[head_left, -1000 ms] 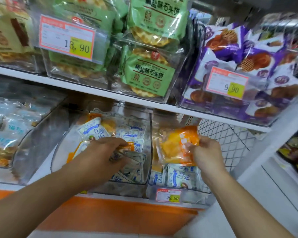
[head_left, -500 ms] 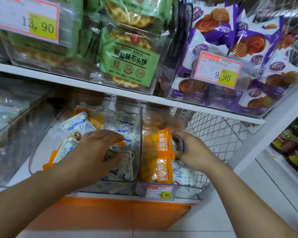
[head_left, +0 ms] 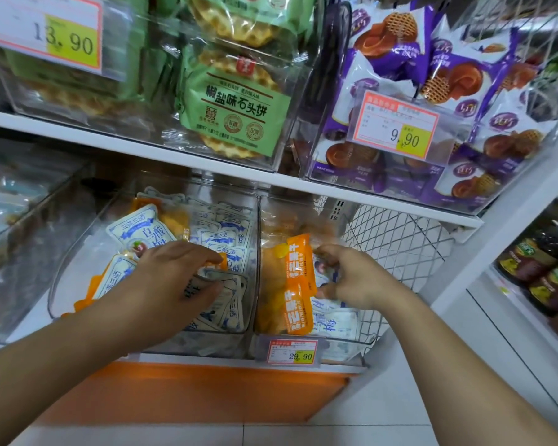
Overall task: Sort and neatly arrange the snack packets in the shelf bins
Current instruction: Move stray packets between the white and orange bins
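Note:
Two clear bins stand side by side on the lower shelf. The left bin [head_left: 78, 252] holds several white-and-blue snack packets [head_left: 139, 230] mixed with orange ones. My left hand [head_left: 174, 278] reaches into it and grips a white-and-blue packet [head_left: 226, 300] between thumb and fingers. The right bin [head_left: 303, 217] holds an orange packet [head_left: 298, 284] standing on edge against its left wall, with white-and-blue packets [head_left: 332, 320] behind it. My right hand [head_left: 351, 275] is inside this bin, its curled fingertips just right of the orange packet; whether they touch it is unclear.
A price tag [head_left: 292, 350] reading 29.90 is clipped to the right bin's front. A wire mesh divider [head_left: 400, 239] closes the shelf's right end. The upper shelf [head_left: 207, 162] carries bins of green biscuit packs [head_left: 236, 107] and purple packs [head_left: 464, 91]. Another clear bin [head_left: 20, 220] is at far left.
My right hand brought the orange packet down into the right bin, turned it on edge and eased its grip. My left hand stayed in the left bin on the white-and-blue packet.

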Available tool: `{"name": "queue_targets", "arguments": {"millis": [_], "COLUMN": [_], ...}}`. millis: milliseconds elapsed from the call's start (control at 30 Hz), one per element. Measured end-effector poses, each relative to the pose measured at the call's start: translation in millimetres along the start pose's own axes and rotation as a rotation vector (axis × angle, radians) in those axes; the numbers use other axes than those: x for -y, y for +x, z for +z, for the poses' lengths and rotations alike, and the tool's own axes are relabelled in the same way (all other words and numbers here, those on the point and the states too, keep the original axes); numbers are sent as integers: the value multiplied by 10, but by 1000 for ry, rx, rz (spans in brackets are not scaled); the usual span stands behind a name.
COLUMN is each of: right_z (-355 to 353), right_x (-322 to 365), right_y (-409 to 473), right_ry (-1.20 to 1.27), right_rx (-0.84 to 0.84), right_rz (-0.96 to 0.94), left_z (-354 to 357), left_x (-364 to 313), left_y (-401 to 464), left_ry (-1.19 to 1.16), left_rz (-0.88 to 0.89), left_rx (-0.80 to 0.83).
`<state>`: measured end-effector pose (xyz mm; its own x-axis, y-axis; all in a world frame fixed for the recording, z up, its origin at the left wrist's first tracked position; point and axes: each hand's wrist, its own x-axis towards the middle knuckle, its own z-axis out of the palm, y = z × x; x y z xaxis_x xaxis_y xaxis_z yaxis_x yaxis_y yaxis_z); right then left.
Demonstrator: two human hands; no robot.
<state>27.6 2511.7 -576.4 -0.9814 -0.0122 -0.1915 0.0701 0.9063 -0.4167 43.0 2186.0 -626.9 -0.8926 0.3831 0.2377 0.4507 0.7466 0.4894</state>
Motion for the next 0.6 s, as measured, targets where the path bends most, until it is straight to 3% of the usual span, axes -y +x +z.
{"name": "queue_targets", "arguments": {"millis": [133,233,400,500,600], "right_z": [56,43,-99,-146,-56], "right_x": [-44,-76,-18,59,159], "right_y": [-40,-108,-217,-284,-293], "right_ry": [-80,-3,45,205,619], "right_rx": [14,-31,-413,-644,-624], "right_rz": [-13,-2,76,75,0], "left_z": [-2,-18,-62,-106,-165], "left_x": [25,6,-15,-54,-82], "left_y": [-1,6,-9,-18,-24], "left_ry": [-4,1,-21,-43,-80], "left_rz": [-8,1,-12,8,-11], "left_rx": [10,3,4,-34,-61]}}
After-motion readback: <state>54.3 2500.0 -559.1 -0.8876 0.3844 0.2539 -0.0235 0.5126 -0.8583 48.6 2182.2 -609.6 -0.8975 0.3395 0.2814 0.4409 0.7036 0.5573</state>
